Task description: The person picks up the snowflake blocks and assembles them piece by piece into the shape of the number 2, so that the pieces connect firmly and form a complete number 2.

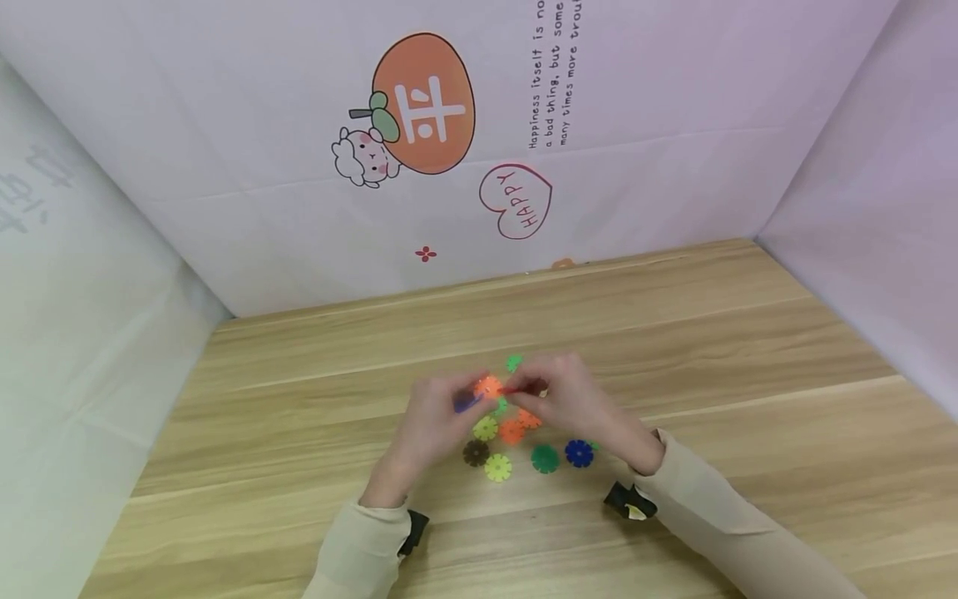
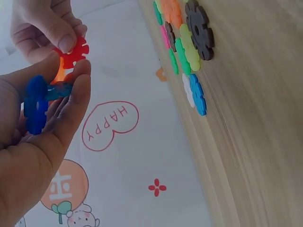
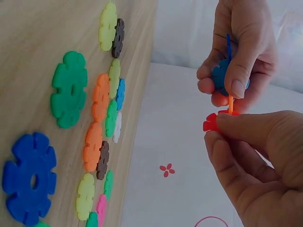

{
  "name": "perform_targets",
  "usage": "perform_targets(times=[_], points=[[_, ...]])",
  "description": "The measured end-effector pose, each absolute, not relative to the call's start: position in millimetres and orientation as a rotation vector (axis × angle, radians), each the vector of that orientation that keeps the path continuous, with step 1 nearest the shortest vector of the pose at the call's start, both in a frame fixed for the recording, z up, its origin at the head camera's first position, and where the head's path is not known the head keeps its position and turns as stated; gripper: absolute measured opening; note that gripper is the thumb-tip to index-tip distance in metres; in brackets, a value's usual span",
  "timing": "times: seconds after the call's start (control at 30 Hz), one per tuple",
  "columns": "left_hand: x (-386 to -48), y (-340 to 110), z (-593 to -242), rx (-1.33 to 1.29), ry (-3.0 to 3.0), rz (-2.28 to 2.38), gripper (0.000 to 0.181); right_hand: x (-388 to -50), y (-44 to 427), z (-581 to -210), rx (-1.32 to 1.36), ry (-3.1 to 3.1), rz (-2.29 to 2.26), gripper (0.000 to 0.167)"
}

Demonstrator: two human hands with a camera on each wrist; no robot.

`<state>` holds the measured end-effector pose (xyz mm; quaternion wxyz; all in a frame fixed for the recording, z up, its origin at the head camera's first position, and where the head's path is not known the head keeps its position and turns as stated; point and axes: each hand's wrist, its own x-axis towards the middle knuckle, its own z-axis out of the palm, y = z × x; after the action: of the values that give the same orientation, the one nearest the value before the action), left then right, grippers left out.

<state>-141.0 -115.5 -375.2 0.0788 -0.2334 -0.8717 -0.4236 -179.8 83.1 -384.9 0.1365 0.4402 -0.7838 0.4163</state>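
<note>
My left hand (image 1: 430,420) pinches a small joined group of notched plastic snowflake discs. In the left wrist view a dark blue disc (image 2: 35,113) stands crosswise to a lighter blue disc (image 2: 59,90), and an orange disc (image 2: 59,73) sits beyond them. Between thumb and fingers, my right hand (image 1: 569,403) pinches a red disc (image 3: 211,124). The red disc meets the edge of the orange disc in the right wrist view; whether their slots are engaged I cannot tell. Both hands are raised above the table, close together.
Loose discs lie on the wooden table (image 1: 299,466) below and around the hands: a dark blue disc (image 3: 31,179), a green disc (image 3: 69,90), a brown disc (image 1: 476,453) and several others in yellow, orange, pink and white. White printed cloth (image 1: 636,183) walls the table's back and sides.
</note>
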Motion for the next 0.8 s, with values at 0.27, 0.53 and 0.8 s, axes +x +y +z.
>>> perform_targets(times=[0.27, 0.53, 0.8], points=[[-142.3, -111.9, -375.5, -0.798, -2.469, -1.206, 0.025, -180.7, 79.8, -382.0, 1.276, -2.111, 1.268, 0.016], [-143.3, -112.2, -376.4, -0.720, -2.440, -1.320, 0.033, -182.2, 81.9, -378.1, 1.232, -2.142, 1.274, 0.019], [-144.0, -113.5, -380.2, -0.575, -2.493, -1.656, 0.028, -182.8, 84.7, -380.6, 1.231, -2.164, 1.323, 0.019]])
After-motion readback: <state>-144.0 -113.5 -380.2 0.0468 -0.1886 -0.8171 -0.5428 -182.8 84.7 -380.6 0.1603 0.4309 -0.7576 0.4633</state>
